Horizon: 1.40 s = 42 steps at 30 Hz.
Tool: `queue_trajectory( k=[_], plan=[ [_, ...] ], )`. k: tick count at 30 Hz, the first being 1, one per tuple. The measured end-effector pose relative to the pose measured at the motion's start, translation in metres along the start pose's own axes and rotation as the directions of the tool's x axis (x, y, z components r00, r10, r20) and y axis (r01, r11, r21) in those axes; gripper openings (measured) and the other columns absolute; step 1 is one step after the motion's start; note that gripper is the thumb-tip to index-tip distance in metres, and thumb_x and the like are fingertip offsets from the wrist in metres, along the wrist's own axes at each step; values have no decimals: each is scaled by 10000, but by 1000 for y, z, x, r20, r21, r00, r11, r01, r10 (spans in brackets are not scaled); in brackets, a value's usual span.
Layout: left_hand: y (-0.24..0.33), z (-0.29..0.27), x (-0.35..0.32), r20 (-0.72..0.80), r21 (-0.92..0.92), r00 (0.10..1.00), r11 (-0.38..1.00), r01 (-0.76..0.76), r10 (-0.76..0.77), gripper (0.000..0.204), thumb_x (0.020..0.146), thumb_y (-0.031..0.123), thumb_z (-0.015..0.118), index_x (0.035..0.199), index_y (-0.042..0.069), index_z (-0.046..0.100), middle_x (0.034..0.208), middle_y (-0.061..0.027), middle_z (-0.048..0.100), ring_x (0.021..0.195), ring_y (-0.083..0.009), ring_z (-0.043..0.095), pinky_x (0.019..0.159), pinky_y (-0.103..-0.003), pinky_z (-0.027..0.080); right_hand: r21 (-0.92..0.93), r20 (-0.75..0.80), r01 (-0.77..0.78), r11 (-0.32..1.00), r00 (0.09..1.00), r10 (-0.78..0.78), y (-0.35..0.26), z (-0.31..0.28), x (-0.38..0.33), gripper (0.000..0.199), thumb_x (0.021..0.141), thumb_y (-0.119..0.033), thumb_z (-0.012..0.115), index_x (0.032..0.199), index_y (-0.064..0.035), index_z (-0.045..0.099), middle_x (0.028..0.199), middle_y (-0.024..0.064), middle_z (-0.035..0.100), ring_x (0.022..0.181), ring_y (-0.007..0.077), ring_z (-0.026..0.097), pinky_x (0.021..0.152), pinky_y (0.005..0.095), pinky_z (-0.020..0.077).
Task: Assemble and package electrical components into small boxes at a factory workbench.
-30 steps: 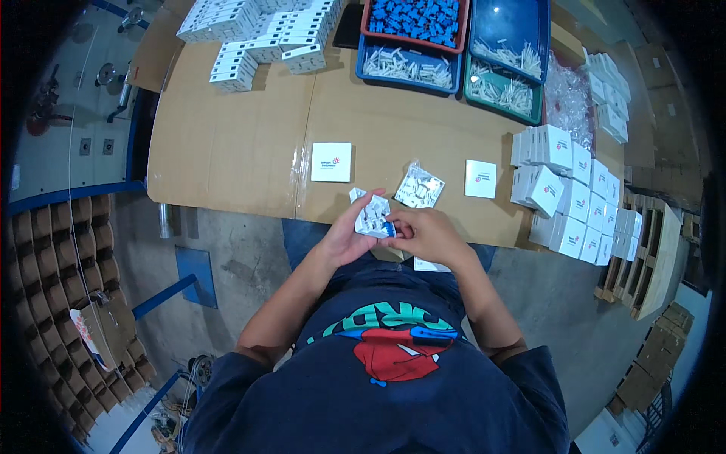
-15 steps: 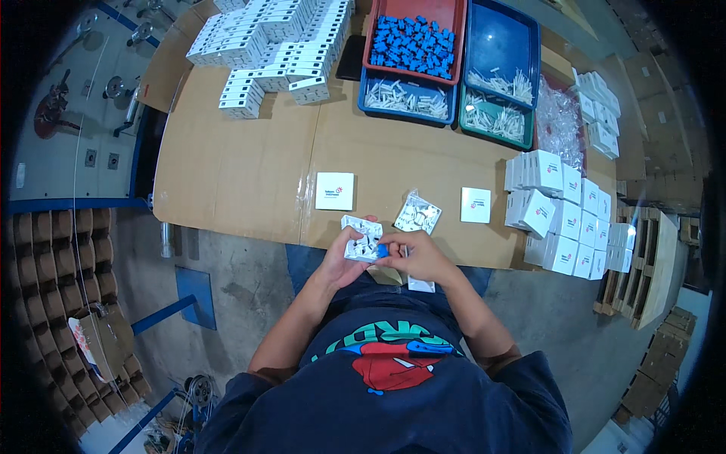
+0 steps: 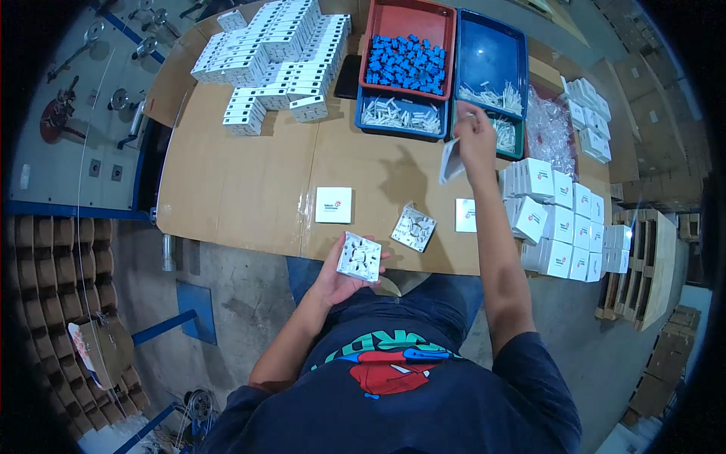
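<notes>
My left hand (image 3: 338,276) holds a square white plastic housing (image 3: 359,257), its moulded inner side facing up, close to the table's front edge. My right hand (image 3: 475,140) reaches over the green tray (image 3: 518,144) of small white plastic sticks (image 3: 504,133). A thin flat white square cover (image 3: 451,162) hangs from that hand, seen nearly edge-on. The fingertips are bent, and whether they also touch a stick cannot be made out. Between my arms, a second white housing (image 3: 414,228) lies tilted on the cardboard. White square covers rest left (image 3: 333,205) and right (image 3: 466,216) of it.
A red tray (image 3: 416,15) of blue clips and blue trays (image 3: 493,38) with white sticks stand at the back. Stacked white boxes (image 3: 280,45) fill the back left; more white units (image 3: 560,219) stand at the right beside clear plastic bags (image 3: 552,129).
My right hand has left the housing and moved forward and right to the trays, carrying the flat white cover. The blue clip it held no longer shows. My left hand stays, turning the housing slightly.
</notes>
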<state>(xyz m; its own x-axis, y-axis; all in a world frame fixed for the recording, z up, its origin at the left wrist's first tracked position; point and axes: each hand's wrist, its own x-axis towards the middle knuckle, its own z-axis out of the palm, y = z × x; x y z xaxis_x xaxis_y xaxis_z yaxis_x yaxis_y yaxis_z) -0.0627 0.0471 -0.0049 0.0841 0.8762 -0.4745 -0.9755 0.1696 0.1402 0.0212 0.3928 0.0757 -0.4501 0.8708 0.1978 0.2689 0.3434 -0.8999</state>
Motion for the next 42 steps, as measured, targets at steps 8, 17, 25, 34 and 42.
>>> queue_trajectory(
  k=[8, 17, 25, 34, 42],
  plan=[
    [2, 47, 19, 147, -66, 983, 991, 118, -107, 681, 1019, 621, 341, 1458, 113, 456, 1389, -242, 552, 1214, -427, 590, 1011, -560, 485, 435, 519, -580, 689, 786, 335, -6, 24, -89, 251, 996, -246, 631, 1033, -4, 689, 1008, 26, 654, 937, 98, 577, 816, 264, 454],
    [9, 62, 28, 338, -277, 938, 945, 172, -72, 689, 1010, 615, 389, 1463, 97, 431, 1357, -193, 571, 1201, -401, 600, 1004, -558, 499, 435, 568, -240, 868, 821, -58, -28, -9, -169, 243, 748, 23, 752, 985, -24, 725, 1313, 140, 629, 1270, 283, 557, 1061, 370, 433],
    [4, 67, 28, 138, -93, 974, 977, 194, -180, 640, 1011, 588, 417, 1456, 129, 437, 1339, -183, 576, 1190, -375, 613, 977, -562, 511, 140, 809, -33, 990, 580, -95, -40, -36, -151, 289, 743, -47, 797, 1016, -53, 703, 1515, 148, 480, 1420, 318, 428, 1131, 397, 374],
    [-4, 59, 25, 169, -24, 976, 989, 145, -139, 665, 1018, 630, 345, 1470, 149, 424, 1405, -158, 548, 1234, -340, 600, 988, -510, 542, 75, 778, 224, 972, 596, -198, -50, -31, -149, 641, 670, -185, 884, 1244, -93, 615, 1326, 117, 584, 1273, 311, 531, 1084, 403, 407],
    [-20, 68, 37, -38, 371, 914, 855, -363, 404, 586, 1056, 519, 350, 1512, 152, 361, 1394, -125, 511, 1300, -243, 514, 1087, -408, 417, -132, 532, -109, 985, 831, 163, -47, -17, -175, 722, 777, -246, 848, 1397, -53, 533, 1227, 118, 580, 1112, 253, 596, 976, 380, 485]
  ],
)
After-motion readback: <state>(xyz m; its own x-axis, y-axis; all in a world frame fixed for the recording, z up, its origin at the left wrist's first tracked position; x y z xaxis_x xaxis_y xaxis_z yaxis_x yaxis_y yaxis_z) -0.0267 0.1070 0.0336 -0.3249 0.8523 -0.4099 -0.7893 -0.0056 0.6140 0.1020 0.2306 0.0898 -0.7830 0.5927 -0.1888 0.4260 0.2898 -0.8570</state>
